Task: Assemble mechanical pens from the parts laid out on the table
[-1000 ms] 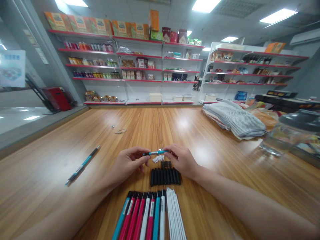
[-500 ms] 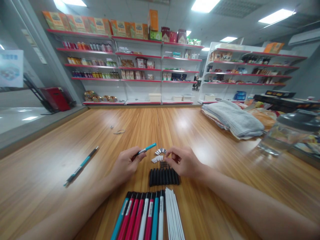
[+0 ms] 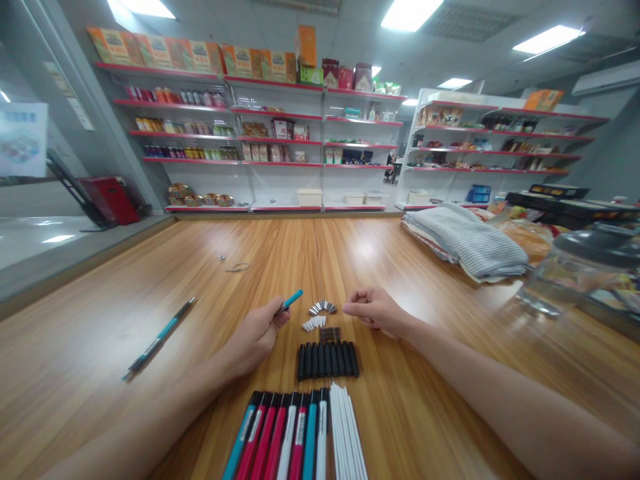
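Note:
My left hand (image 3: 256,331) is closed round a teal pen barrel (image 3: 291,301) whose end points up and to the right. My right hand (image 3: 374,309) rests on the wooden table (image 3: 440,347) with its fingers curled in a loose pinch, just right of a small fan of silver pen tips (image 3: 323,307); I cannot see what it holds, if anything. Below the tips lie small white parts (image 3: 314,323), tiny dark springs (image 3: 329,333) and a row of black pen grips (image 3: 327,359). Nearest me lie several teal, red and white pen barrels (image 3: 285,437) and white refills (image 3: 346,433).
A finished teal pen (image 3: 159,339) lies at the left. A loose wire ring (image 3: 237,268) sits farther back. Folded striped cloth (image 3: 470,244) and a clear jar with a grey lid (image 3: 580,267) stand at the right. Shop shelves (image 3: 300,133) line the back wall.
Both hands held the teal barrel level a second ago. My right hand let go and moved right to rest on the table, while the left tilted the barrel upward.

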Demonstrator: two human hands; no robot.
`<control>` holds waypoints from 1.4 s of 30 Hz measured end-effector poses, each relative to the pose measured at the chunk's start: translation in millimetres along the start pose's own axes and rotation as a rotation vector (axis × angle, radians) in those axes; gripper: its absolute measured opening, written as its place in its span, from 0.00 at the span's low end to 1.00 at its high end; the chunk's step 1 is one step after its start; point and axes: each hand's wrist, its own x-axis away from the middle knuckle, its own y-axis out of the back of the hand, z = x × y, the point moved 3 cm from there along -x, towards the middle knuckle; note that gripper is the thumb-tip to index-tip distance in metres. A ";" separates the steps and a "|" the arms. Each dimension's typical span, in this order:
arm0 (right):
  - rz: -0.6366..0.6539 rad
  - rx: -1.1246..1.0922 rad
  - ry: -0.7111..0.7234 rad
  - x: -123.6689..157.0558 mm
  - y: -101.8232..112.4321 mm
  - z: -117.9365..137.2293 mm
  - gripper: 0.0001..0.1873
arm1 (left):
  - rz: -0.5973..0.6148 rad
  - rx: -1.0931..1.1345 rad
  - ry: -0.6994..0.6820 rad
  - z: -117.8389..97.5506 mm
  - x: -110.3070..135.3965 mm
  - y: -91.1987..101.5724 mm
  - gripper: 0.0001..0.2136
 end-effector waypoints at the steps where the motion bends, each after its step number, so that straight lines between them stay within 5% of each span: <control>1: 0.023 0.009 -0.011 0.4 -1.3 0.1 0.19 | 0.000 -0.037 -0.002 -0.1 -0.2 -0.1 0.11; 10: 0.600 0.137 -0.157 23.4 -21.2 15.8 0.16 | 0.067 -0.222 -0.041 1.8 -1.1 -3.7 0.13; 20: 0.712 0.281 -0.225 24.4 -23.6 18.4 0.19 | 0.115 -0.236 -0.097 6.4 -3.6 -6.0 0.13; 27: 1.053 0.830 -0.629 53.1 -38.8 23.1 0.29 | 0.134 -0.274 -0.143 7.1 -5.4 -6.4 0.13; 42: 1.005 1.065 -0.668 59.8 -60.7 27.7 0.27 | 0.119 -0.278 -0.128 4.8 -5.8 -5.0 0.13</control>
